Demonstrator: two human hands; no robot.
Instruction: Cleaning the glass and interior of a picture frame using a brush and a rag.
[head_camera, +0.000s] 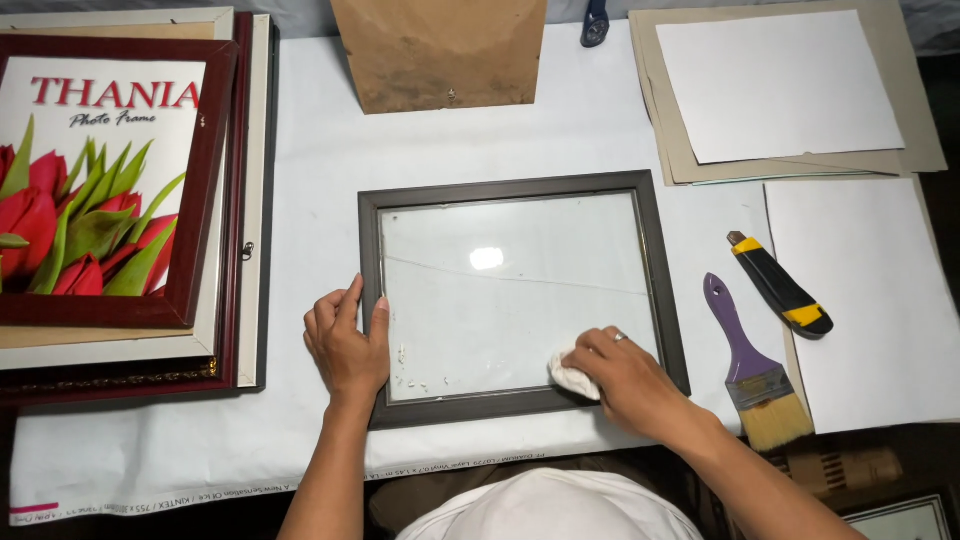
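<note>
Nearest the camera, a white cap fills the bottom edge, with both forearms reaching out past it onto the table. Just beyond, the right hand is curled around a small white cloth, pressing it onto the glass pane at the pane's near right corner; a ring shows on one finger. The left hand lies flat and fairly open on the near left side of the dark picture frame, fingers resting along its left rail and holding nothing else.

That frame lies face up in the middle of the table, its longer sides running left to right, so most of the pane stretches away from the cloth toward the far left. A few pale specks sit on the glass near the left hand, closer to it than to the cloth.

To the right, a purple-handled brush and a black and yellow utility knife lie apart from the frame, beside white sheets. White paper covers the table. Further left stands a stack of reddish frames topped with a tulip print. At the far edge lie a brown backing board and more sheets on grey card.
</note>
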